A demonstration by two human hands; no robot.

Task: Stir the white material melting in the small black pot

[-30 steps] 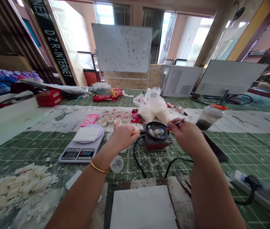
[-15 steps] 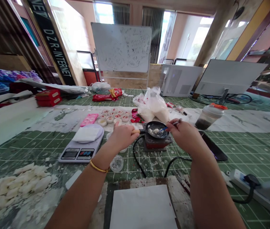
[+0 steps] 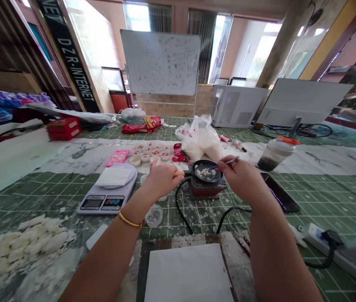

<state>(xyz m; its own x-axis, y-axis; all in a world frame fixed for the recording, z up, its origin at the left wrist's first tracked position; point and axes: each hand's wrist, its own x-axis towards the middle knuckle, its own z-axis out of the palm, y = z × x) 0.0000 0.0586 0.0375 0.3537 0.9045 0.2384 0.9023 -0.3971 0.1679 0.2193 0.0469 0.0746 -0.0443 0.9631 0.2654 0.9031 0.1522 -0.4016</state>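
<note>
My left hand [image 3: 164,180] is closed around the wooden handle of a small black frying pan [image 3: 207,179]. The pan rests on a small hot plate [image 3: 203,191] with a dark top and reddish body. White lumps [image 3: 203,172] lie in the pan, with some melted-looking liquid around them. In my right hand [image 3: 237,174] is a thin stirring stick [image 3: 213,167], blue toward its lower end, whose tip reaches into the lumps. Its exact kind is too small to tell. An empty-looking clear cup [image 3: 154,215] stands near my left wrist.
A kitchen scale [image 3: 108,188] and a heap of white chunks [image 3: 29,243] are at left. Behind the pan are several small filled cups [image 3: 145,157] and a plastic bag of white material [image 3: 201,140]. At right are a lidded jar [image 3: 274,154], a phone-like black slab [image 3: 280,193] and a power strip [image 3: 338,251].
The stick in my right hand has shifted slightly left in the pan, and the white lumps have moved a little. My left hand keeps its place on the handle.
</note>
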